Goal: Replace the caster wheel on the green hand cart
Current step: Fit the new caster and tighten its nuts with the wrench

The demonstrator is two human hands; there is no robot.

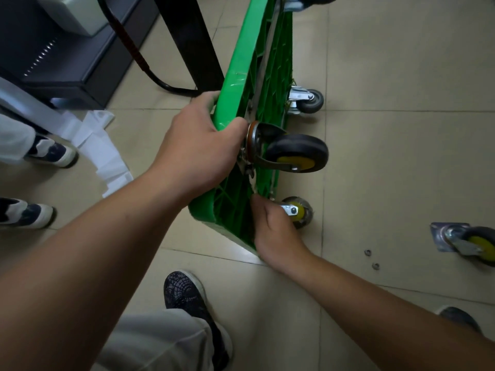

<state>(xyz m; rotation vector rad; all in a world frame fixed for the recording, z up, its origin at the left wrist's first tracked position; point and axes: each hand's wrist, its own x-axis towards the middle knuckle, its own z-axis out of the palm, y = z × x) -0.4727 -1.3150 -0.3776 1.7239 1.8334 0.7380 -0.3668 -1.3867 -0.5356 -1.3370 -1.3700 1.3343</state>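
The green hand cart (249, 65) stands on its side edge on the tiled floor, underside facing right. My left hand (199, 144) grips its upper rim near the corner. A black caster with a yellow hub (297, 153) hangs at that corner of the underside. My right hand (273, 231) reaches in at the cart's lower corner, fingers curled against the underside by a small yellow-hubbed caster (298, 211); what the fingers hold is hidden. A grey caster (308, 100) is mounted further along. A loose caster with a mounting plate (466, 242) lies on the floor at right.
Two small nuts or washers (371, 259) lie on the tiles near the loose caster. Another person's shoes (51, 152) stand at left beside white paper strips (99, 145). A black stand with a cable (80, 62) is at upper left. My own shoe (192, 306) is below.
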